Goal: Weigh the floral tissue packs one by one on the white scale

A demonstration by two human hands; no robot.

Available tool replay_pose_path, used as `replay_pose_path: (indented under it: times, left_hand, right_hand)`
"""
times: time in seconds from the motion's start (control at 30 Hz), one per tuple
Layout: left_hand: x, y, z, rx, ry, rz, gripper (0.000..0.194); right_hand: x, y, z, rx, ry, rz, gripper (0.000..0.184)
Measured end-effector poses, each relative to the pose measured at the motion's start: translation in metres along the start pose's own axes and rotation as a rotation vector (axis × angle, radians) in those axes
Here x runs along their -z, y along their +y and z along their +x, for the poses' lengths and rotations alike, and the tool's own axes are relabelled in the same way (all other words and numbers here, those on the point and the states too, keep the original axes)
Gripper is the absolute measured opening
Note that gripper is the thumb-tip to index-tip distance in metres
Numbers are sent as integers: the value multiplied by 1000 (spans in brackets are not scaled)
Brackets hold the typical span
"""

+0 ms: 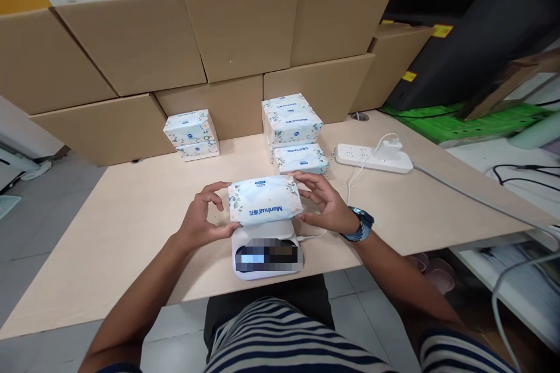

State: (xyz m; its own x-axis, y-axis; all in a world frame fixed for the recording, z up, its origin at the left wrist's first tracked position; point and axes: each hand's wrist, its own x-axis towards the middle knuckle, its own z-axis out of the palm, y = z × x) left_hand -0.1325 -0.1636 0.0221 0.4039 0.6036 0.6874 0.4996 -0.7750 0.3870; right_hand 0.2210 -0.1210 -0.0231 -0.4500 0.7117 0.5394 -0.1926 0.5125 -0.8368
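A soft tissue pack (265, 200), white with leaf print and blue "Manhua" lettering, lies on a small white scale (266, 250) at the near edge of the table. My left hand (202, 217) grips the pack's left end with curled fingers. My right hand (322, 203), with a blue watch on the wrist, holds the pack's right end. Both hands stay on the pack. The scale's display is blurred out.
Two stacked tissue packs (191, 134) sit at the back left, and a larger stack (292, 122) at the back centre with one pack (301, 158) in front. A white power strip (373, 157) with cables lies to the right. Cardboard boxes (245, 23) wall the table's (109, 233) far side.
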Motion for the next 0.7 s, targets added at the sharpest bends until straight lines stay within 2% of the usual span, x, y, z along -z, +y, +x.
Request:
replay_pose_path:
  times: [0.1, 0.2, 0.3, 0.4, 0.47, 0.53, 0.63, 0.7]
  left_hand:
    - [-2, 4, 3, -44, 32, -21, 53]
    - [-3, 13, 19, -121, 90, -49, 57]
    - [-6, 27, 55, -251, 196, -58, 81]
    - [-18, 33, 103, -324, 257, -59, 109]
    - [-34, 25, 130, -246, 214, -73, 111]
    - [-58, 9, 148, -89, 116, -98, 104]
    - [-99, -21, 157, 179, -45, -115, 88]
    - [-121, -34, 157, 230, -141, -67, 81]
  right_hand:
    - [1, -4, 1, 9, 28, -8, 74]
    - [4, -20, 3, 57, 45, -27, 74]
    - [17, -48, 10, 180, 88, -71, 74]
    - [47, -75, 27, 331, 176, -158, 74]
    - [74, -79, 42, 333, 222, -265, 74]
    - [99, -66, 55, 246, 231, -403, 75]
    - [124, -32, 63, 68, 180, -662, 60]
    - [129, -15, 61, 3, 145, -848, 54]
